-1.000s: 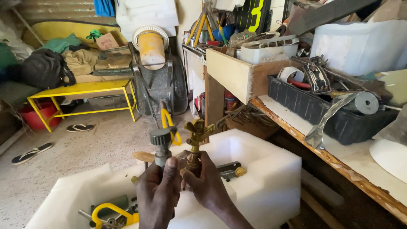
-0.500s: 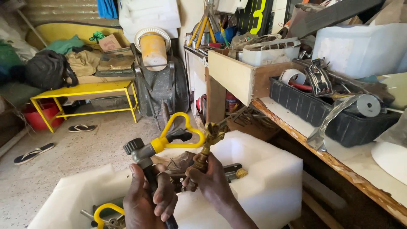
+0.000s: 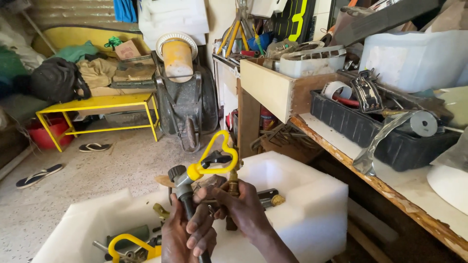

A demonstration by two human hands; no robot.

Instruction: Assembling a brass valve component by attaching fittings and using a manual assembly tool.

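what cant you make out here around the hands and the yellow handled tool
Head view only:
- left hand: wrist cut off by the bottom edge.
- yellow-handled tool: lower shaft hidden inside the left hand.
- brass fitting: its join to the tool is covered by the right hand.
- second yellow handle: partly cut off below.

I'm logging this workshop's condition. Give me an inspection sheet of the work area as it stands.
Surface: white foam block, below the hands.
Job's things: grey tool with yellow loop handle and brass fitting, held together above the foam.
Clutter: second yellow-handled tool in the foam tray; black crate of metal parts on the wooden bench.
Grippers: left hand grips the tool's shaft; right hand holds the fitting.
Cables: nothing seen.
Surroundings: wheelbarrow, yellow bench, sandals on the floor.
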